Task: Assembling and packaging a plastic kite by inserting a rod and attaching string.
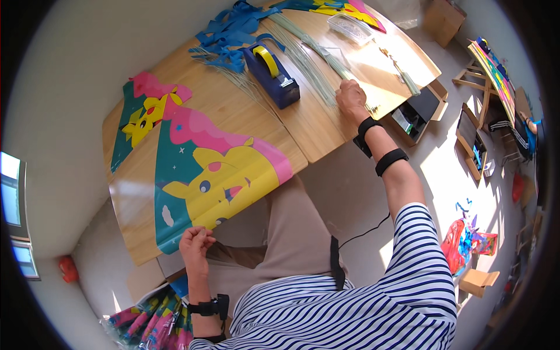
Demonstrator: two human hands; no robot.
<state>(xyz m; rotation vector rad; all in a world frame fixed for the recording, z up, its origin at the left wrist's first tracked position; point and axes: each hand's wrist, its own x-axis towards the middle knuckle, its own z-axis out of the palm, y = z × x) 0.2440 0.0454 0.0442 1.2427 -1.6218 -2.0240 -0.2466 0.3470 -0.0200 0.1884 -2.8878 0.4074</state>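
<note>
Head view shows the left hand pinching the near corner of the colourful kite sheet on the wooden table, while the right hand, fingers curled down, presses on thin green rods just right of the blue tape dispenser.

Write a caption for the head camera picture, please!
Left hand grips the edge of a colourful cartoon kite sheet while the right hand reaches into thin green rods on the wooden table.

Two lit screens at left wall
</note>
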